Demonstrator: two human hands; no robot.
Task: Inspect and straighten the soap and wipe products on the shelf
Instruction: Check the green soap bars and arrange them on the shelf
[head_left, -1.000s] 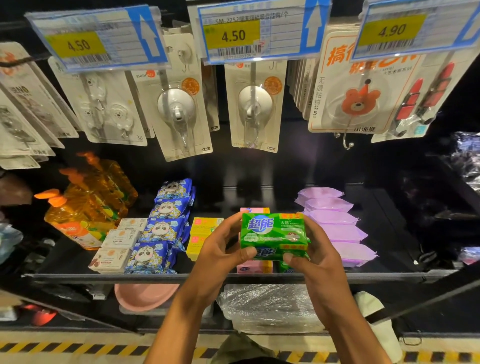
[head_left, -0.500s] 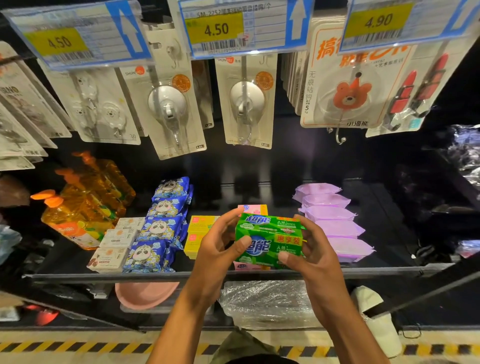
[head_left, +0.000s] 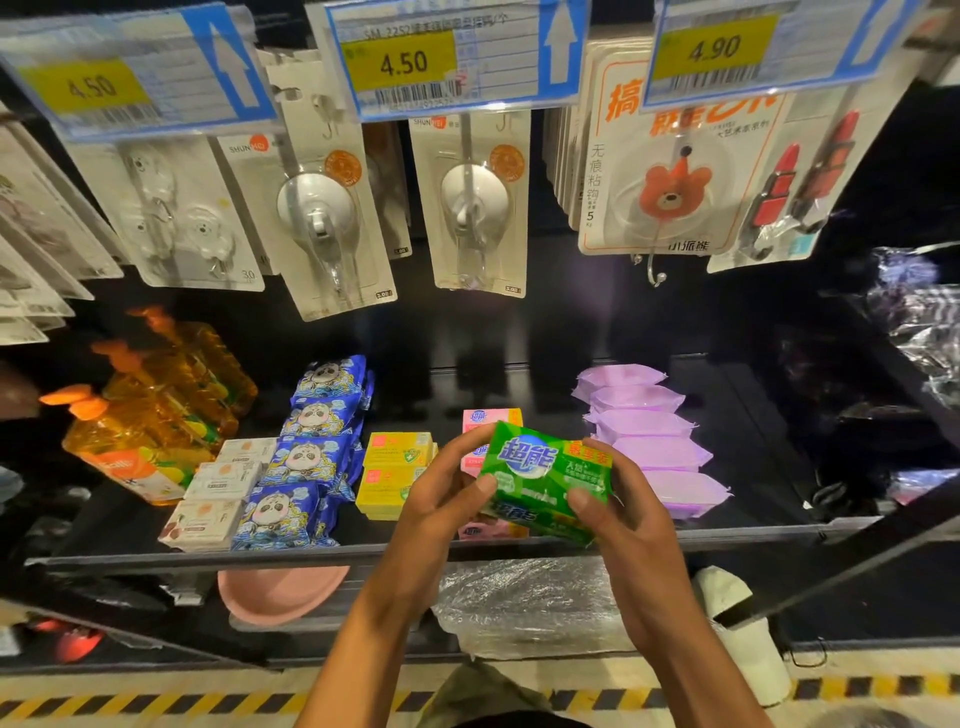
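1. The shelf (head_left: 363, 553), a dark glossy board with a raised front rim, is spanning the middle of the frame. The aisle around it is looking dim. Hazard-striped floor tape (head_left: 156, 701) is running along the bottom edge, and a pink basin (head_left: 280, 592) and a plastic-wrapped bundle (head_left: 524, 603) are sitting below the rim.
2. Hook cards (head_left: 322, 208) are hanging across the top of the frame under the price tags (head_left: 447, 57). They are crowding the space above the shelf, so lifted goods are probably needing to stay low.
3. Orange bottles (head_left: 150, 415) are standing at the left. Blue panda wipe packs (head_left: 311, 452) are lying in a front-to-back row left of centre, and purple wipe packs (head_left: 654, 447) are doing the same right of centre. These pouches are looking soft and are likely sliding easily on the glossy board.
4. The left hand (head_left: 441, 499) and the right hand (head_left: 623, 514) are both gripping the green soap pack (head_left: 545, 475), one at each short end. The thumbs are pressing on the printed front and the fingers are curling behind it.
5. The green soap pack is sitting tilted in the lower centre of the frame, raised over the pink soap bars (head_left: 491, 421), between the yellow soap bars (head_left: 395, 467) and the purple row. It is looking like a firm block in slick film: probably stiff, fairly dense and a little slippery. Taking it by the short ends or flat faces is looking like the safest hold.
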